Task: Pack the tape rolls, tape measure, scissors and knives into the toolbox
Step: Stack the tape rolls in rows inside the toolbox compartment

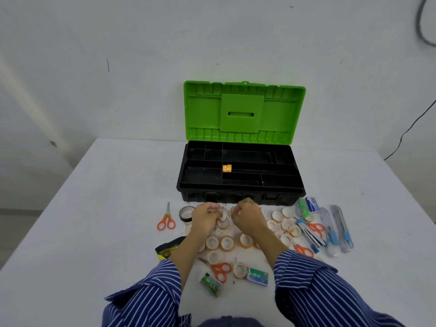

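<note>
The black toolbox (240, 197) stands open with its green lid (244, 109) upright; one small tape roll (227, 168) lies in its divided tray. Just in front of the box, my left hand (204, 219) pinches a small clear tape roll (222, 214), and my right hand (247, 215) has its fingers curled round another small roll (233, 210), mostly hidden. Several clear tape rolls (227, 243) lie under and beside my forearms, more at the right (284, 220). A black tape roll (186, 213) sits left of my left hand. Orange scissors (166, 221) lie at the left, others (220, 270) near me.
Utility knives (339, 228) in clear sleeves and more orange scissors (317, 228) lie at the right. A black-and-yellow tape measure (168, 247) sits by my left forearm. Green staple boxes (257, 276) lie near me. The white table (106, 208) ends at a wall behind the toolbox.
</note>
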